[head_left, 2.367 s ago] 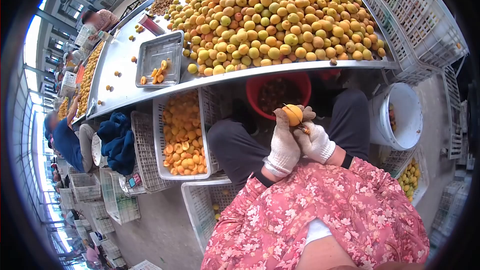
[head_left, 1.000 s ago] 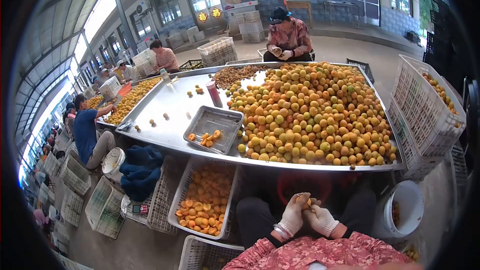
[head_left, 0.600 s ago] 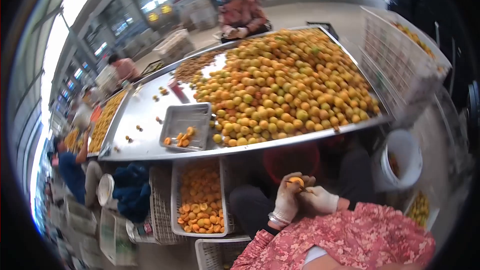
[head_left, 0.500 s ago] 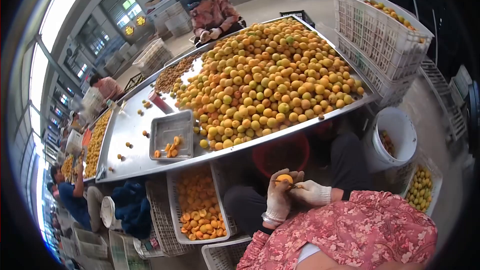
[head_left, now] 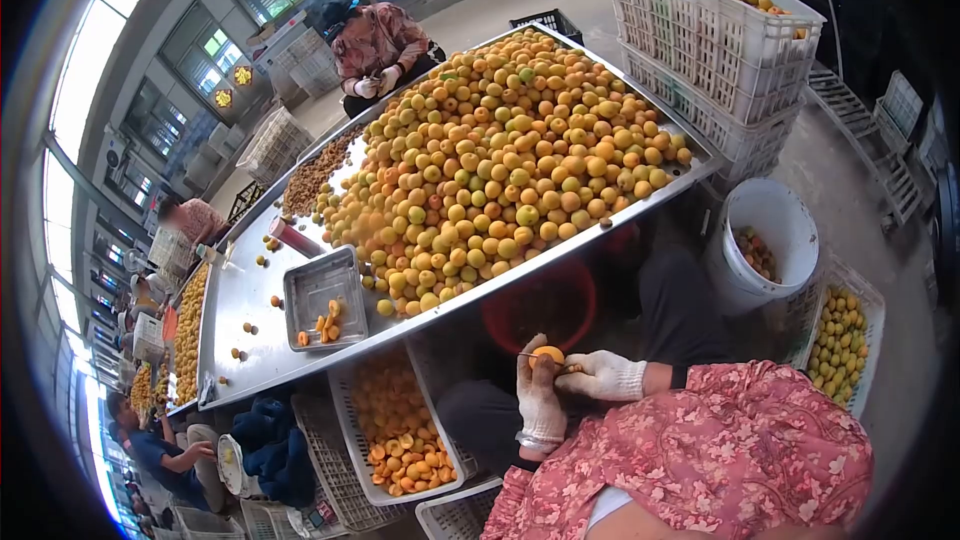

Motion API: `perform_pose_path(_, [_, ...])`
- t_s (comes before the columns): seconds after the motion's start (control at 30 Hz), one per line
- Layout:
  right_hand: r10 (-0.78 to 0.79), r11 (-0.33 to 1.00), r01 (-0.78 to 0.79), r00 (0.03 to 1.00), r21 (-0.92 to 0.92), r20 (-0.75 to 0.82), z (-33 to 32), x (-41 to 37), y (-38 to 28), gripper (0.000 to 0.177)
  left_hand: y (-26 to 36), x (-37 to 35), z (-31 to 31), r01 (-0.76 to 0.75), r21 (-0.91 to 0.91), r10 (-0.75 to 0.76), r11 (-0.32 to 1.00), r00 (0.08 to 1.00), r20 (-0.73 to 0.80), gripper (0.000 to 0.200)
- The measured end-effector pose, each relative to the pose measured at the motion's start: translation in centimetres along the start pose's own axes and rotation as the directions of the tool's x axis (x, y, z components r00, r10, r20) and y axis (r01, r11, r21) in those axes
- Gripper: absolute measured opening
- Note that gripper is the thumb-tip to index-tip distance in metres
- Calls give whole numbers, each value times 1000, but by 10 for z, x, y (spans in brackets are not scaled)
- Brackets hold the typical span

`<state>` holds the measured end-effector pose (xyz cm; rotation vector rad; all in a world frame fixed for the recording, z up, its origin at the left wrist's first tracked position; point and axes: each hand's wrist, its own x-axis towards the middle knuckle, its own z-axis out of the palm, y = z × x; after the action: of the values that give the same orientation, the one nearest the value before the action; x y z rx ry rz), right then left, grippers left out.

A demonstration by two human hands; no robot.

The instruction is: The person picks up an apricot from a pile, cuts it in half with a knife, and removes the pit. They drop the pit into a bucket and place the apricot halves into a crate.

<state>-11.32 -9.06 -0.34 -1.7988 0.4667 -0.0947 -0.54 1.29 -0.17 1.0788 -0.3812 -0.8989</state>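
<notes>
My left hand (head_left: 541, 402), in a white glove stained dark at the fingers, is closed around an orange apricot (head_left: 547, 352) in front of my lap. My right hand (head_left: 603, 377), gloved too, is pressed against it from the right, its fingers pinched on a thin dark tool (head_left: 527, 354) like a small knife. The tool's tip crosses the apricot; its handle is hidden in the glove. Beyond my hands, a large heap of whole apricots (head_left: 500, 160) covers much of the metal table (head_left: 250, 290). A metal tray (head_left: 318, 290) there holds several apricot halves.
A red basin (head_left: 560, 315) sits under the table edge. Left of my knees stands a crate of apricot halves (head_left: 405, 465). On my right are a white bucket (head_left: 740, 230), a crate of greenish fruit (head_left: 842, 350) and stacked crates (head_left: 710, 50). Another person (head_left: 375, 50) works across the table.
My view has turned slightly, so the table and crates sit further left. Both hands stay together on the apricot, which has turned a little between my fingers.
</notes>
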Motion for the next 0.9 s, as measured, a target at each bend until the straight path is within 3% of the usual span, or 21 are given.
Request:
perform_pose_path(0.07, [78,932,-105,993,346,92,-3,1,-14,35,2,3,1,-1,39,2,999,1000,-20,45])
perform_pose_path(0.1, [151,911,-191,979,366,136,-16,-8,-30,35,0,6,-2,-53,60,55,997,998,-22,46])
perform_pose_path(0.13, [174,905,-193,981,380,84,-19,-8,-28,33,-1,8,-4,-107,80,110,991,994,-28,46])
perform_pose_path(0.2, [197,918,-151,976,366,-91,-37,-11,-42,28,3,7,-7,-77,78,85,994,989,-118,47])
perform_pose_path(0.27, [-91,986,138,909,89,-408,-43,4,-26,23,9,9,-7,30,-24,-32,999,997,-64,48])
perform_pose_path(0.33, [-435,897,301,725,-322,-534,-53,12,-38,26,6,12,0,56,-50,-57,997,998,-13,52])
perform_pose_path(0.4, [-542,838,372,647,-399,-536,-53,24,-52,27,0,12,17,9,-134,3,991,996,92,48])
perform_pose_path(0.43, [-557,828,388,654,-405,-512,-50,29,-52,28,-6,17,19,-9,-93,22,996,990,141,50])
perform_pose_path(0.47, [-571,818,402,659,-412,-491,-46,34,-50,29,-9,16,24,-147,145,126,978,981,146,51])
perform_pose_path(0.53, [-581,813,414,606,-408,-543,-38,39,-49,26,-22,19,25,-193,112,183,975,979,89,53])
perform_pose_path(0.67, [-483,876,379,662,-299,-573,-27,33,-47,28,-32,17,17,-155,144,145,977,987,73,55])
perform_pose_path(0.73, [-244,969,216,730,-123,-638,-20,28,-49,28,-44,17,11,-126,65,118,990,987,107,56])
perform_pose_path(0.8, [-293,956,220,725,-194,-624,-17,26,-47,27,-56,15,7,-147,153,137,977,988,75,53])
perform_pose_path(0.83, [-402,913,249,684,-324,-609,-17,26,-47,28,-71,19,-2,-28,-245,60,969,990,127,51])
perform_pose_path(0.87, [-505,853,270,640,-447,-579,-16,26,-47,30,-85,23,-12,115,-594,10,796,979,204,48])
perform_pose_path(0.9, [-541,829,285,625,-481,-563,-16,29,-45,28,-85,22,-15,169,-720,28,673,967,254,45])
